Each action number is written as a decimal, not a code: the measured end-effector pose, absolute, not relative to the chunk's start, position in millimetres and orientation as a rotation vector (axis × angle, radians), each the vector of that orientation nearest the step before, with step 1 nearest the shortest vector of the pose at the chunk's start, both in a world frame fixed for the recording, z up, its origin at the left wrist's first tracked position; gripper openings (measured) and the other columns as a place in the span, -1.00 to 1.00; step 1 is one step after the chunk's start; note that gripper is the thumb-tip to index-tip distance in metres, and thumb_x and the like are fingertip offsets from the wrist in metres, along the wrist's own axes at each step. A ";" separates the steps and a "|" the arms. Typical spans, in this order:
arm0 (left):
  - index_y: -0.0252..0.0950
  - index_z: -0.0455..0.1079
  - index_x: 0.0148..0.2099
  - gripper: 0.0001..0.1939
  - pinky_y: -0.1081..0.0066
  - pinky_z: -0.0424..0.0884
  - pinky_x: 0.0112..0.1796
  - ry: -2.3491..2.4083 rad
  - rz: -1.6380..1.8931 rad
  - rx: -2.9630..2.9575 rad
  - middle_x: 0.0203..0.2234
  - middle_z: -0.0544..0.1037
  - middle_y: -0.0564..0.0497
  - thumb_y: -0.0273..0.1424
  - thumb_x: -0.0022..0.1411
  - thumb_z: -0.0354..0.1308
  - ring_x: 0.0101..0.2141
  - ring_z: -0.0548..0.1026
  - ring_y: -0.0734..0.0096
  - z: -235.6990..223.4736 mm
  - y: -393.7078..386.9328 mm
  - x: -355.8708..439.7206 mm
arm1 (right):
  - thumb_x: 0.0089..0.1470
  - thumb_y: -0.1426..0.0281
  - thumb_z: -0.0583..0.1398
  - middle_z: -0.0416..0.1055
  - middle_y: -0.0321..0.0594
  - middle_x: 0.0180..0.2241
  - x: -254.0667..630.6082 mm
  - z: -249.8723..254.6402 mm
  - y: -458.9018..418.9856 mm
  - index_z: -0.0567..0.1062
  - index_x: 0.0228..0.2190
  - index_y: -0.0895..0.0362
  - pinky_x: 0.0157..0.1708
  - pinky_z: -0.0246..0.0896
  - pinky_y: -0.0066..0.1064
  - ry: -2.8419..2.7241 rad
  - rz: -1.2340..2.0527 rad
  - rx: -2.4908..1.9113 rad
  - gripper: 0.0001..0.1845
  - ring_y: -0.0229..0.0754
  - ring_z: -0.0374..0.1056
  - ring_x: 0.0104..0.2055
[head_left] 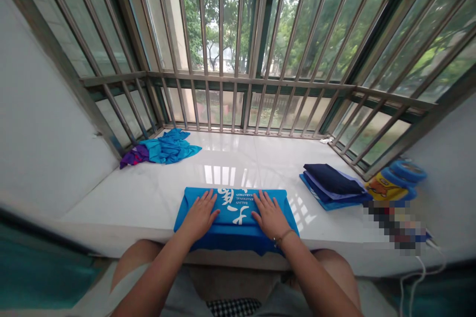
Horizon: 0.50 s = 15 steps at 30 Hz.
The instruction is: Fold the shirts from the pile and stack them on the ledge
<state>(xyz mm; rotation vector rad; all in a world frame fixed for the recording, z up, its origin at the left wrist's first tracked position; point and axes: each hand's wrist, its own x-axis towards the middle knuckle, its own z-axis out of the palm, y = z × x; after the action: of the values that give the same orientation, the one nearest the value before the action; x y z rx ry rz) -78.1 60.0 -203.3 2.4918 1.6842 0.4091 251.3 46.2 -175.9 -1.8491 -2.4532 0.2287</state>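
A blue T-shirt (238, 241) with white lettering lies partly folded at the front edge of the white window sill, its lower part hanging a little over the edge. My left hand (201, 213) rests flat on the left side of the folded cloth, fingers spread. On its right side lies my right hand (270, 214), also flat with the fingers apart, a thin bracelet at the wrist. The white print shows between both hands, partly covered by them.
Crumpled blue and purple clothing (169, 147) lies at the back left of the sill (122, 198). To the right sits a stack of folded clothes (332, 185), beside a blue-and-yellow container (394, 181). White cables (422, 272) hang at the right. Metal bars (238, 79) line the window.
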 end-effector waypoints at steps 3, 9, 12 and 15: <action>-0.09 0.18 0.56 -0.36 -0.14 0.02 0.47 1.715 0.319 2.467 0.53 0.18 -0.11 -0.11 0.54 -0.03 0.52 0.10 0.00 -211.1 71.6 -75.7 | 0.48 -0.03 -0.05 -0.14 -0.06 0.58 269.6 -180.0 65.8 0.06 0.54 0.01 0.51 -0.28 0.22 -2.434 0.272 -1.987 -0.22 0.13 -0.22 0.61; -0.16 0.21 0.54 -0.40 -0.10 0.13 0.41 1.750 0.237 2.326 0.50 0.26 -0.18 -0.28 0.54 -0.11 0.47 0.22 -0.01 -196.6 113.6 -103.1 | 0.53 0.18 -0.12 -0.11 -0.06 0.58 313.0 -170.3 100.6 0.07 0.53 -0.02 0.44 -0.15 0.34 -2.351 0.332 -2.185 -0.35 0.15 -0.19 0.61; -0.20 0.32 0.47 -0.36 0.02 0.27 0.31 1.808 0.192 2.259 0.35 0.46 -0.27 -0.18 0.41 0.14 0.33 0.40 -0.10 -178.1 143.6 -130.2 | 0.49 0.18 0.02 0.09 0.03 0.52 327.3 -157.2 117.3 0.22 0.47 0.00 0.40 0.00 0.25 -2.367 0.407 -2.131 -0.38 0.17 0.01 0.54; -0.18 0.62 0.11 -0.51 0.17 0.41 0.13 1.761 0.087 2.205 0.03 0.67 -0.20 -0.12 0.17 0.36 0.12 0.54 -0.08 -161.8 169.6 -152.4 | 0.34 0.22 0.26 0.47 0.07 0.26 339.0 -145.7 131.0 0.45 0.31 0.10 0.26 0.24 -0.13 -2.422 0.469 -2.050 -0.42 0.08 0.36 0.32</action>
<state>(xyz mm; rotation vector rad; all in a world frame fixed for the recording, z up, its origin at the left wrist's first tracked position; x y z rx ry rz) -152.4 169.6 -161.8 2.2047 1.7611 0.0868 339.0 131.0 -145.7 -2.0495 -2.4219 0.4689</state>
